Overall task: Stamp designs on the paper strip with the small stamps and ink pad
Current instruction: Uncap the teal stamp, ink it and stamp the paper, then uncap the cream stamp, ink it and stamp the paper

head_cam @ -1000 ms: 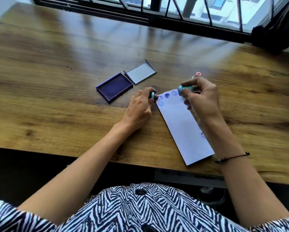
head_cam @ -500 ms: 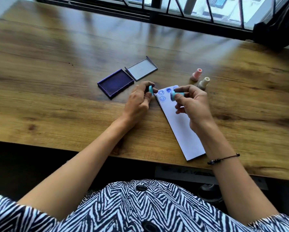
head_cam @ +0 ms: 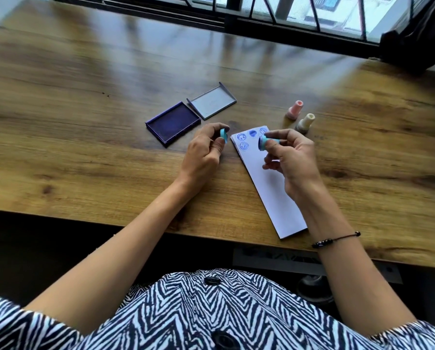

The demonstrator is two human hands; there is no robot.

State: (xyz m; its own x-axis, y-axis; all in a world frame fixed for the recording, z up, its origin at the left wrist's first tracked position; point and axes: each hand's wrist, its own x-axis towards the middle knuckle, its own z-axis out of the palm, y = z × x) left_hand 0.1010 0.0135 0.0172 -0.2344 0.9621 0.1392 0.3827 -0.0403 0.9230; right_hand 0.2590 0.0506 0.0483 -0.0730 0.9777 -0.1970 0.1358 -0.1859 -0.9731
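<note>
A white paper strip (head_cam: 269,183) lies on the wooden table (head_cam: 85,137), with several blue round prints at its far end. My right hand (head_cam: 289,160) holds a teal stamp (head_cam: 265,142) sideways just above the strip, its inked blue face turned left. My left hand (head_cam: 205,152) pinches a small teal cap (head_cam: 47,135) beside the strip's far left corner. The open ink pad (head_cam: 173,123) with dark blue ink sits to the left, its grey lid (head_cam: 211,101) lying behind it.
A pink stamp (head_cam: 294,109) and a cream stamp (head_cam: 304,123) stand upright on the table past the strip's far right end. A window frame (head_cam: 236,18) runs along the table's far edge, and a dark object (head_cam: 413,41) sits at the far right.
My right hand drew left and nearer with the teal stamp, uncovering the pink and cream stamps. The stamp's face has turned toward the cap in my left hand.
</note>
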